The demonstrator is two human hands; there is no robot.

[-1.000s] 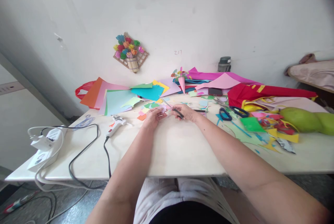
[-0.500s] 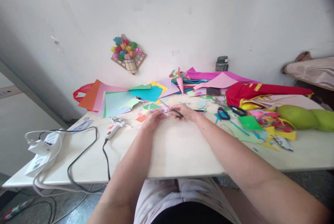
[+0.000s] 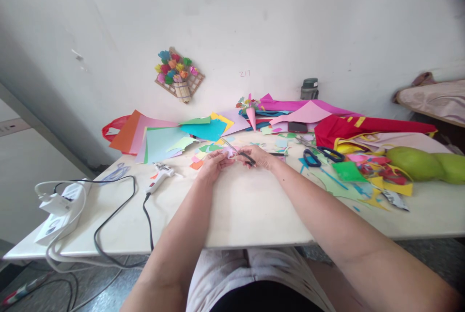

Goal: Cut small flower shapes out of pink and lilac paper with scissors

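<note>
Against a scuffed white wall stands a pale cream table with a smooth top, strewn with coloured paper. Near its middle, between the two hands, is a small lilac piece of paper. It looks very light, thin and easily creased or torn, so an edge pinch with the fingertips would suit it better than a full grip. The slim scissors with black handles look rigid and light, best held by the loops, well clear of the tips.

The right hand is curled round those handles, fingers bent in; the metal blades slant up and to the left, past the lilac piece. I cannot tell how far the blades are parted. The left hand has its fingers drawn close together, tips at the lilac piece; whether they pinch it is too small to tell.

Just beside the left hand lie orange and pink paper scraps, with green paper cuttings beyond. Just past the right hand is a thin black rod-like object. Farther out, a white glue gun with a black cord rests on the left, below a flat teal sheet of paper. On the right lie larger scissors with navy-blue handles and a bright green square. At the back, a pale pink paper cone with tiny flowers stands point down.
</note>
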